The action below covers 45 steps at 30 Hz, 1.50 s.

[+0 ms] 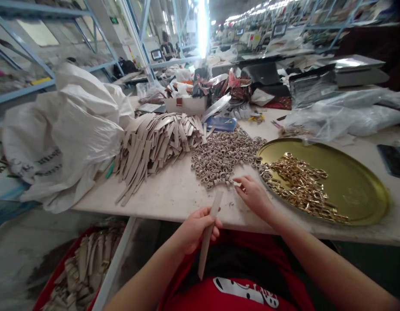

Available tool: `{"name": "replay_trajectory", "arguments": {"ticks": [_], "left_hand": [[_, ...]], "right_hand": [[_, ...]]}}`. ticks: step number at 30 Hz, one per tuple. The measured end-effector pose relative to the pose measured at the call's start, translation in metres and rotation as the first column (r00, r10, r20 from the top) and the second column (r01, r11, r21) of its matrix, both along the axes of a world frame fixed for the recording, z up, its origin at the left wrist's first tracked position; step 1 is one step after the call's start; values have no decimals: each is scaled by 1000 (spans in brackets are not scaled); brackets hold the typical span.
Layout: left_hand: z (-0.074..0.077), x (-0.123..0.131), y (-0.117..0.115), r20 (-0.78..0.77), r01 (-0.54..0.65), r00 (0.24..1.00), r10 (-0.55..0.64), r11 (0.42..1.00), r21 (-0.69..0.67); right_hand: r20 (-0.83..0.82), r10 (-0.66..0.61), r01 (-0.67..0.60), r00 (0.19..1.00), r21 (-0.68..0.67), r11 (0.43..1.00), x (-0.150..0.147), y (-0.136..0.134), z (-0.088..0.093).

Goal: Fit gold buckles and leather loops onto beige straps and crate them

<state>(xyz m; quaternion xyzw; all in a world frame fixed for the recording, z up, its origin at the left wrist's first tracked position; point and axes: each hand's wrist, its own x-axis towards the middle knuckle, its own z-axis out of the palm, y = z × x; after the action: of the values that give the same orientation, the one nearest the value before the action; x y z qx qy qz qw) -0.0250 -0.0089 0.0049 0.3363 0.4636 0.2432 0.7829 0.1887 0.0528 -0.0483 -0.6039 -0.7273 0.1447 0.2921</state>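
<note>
My left hand (196,231) grips a long beige strap (210,235) upright near the table's front edge, with its lower end hanging below my fist. My right hand (253,196) rests on the white table (167,196), its fingertips at the edge of a heap of small rolled beige loops (221,157). I cannot tell whether those fingers pinch a loop. Just right of that hand lies a round brass-coloured tray (358,190) holding a pile of gold metal buckles (298,188). Behind the loops sits a large heap of flat beige straps (157,147).
A white woven sack (60,138) bulges over the table's left end. Clear plastic bags (345,116) and a cluttered pile of packaging lie along the far side. A red crate (83,272) of straps stands on the floor at lower left. A co-worker (167,47) sits far back.
</note>
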Motion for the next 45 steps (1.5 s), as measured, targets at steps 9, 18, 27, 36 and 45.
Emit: {"name": "replay_trajectory", "arguments": {"ticks": [9,18,27,36,45], "left_hand": [[-7,14,20,84,-8,996,21,988,-157],[-21,25,30,21,9,1000,-8,998,-61],[-18,33,11,-325,138,945,-30,939,315],[-13,27,-8,-579,348,815,15,786,510],[-11,37,-9,-761,573,644,79,609,548]], "right_hand": [[181,76,-70,981,-38,997,11,34,-4],[-779,-398,-169,485,-530,831,5,-11,7],[-861,-494,-319,120,-505,802,-13,-43,15],[-837,-520,-321,171,-546,774,-17,-66,19],[-833,-463,-167,303,-525,835,-11,-63,7]]}}
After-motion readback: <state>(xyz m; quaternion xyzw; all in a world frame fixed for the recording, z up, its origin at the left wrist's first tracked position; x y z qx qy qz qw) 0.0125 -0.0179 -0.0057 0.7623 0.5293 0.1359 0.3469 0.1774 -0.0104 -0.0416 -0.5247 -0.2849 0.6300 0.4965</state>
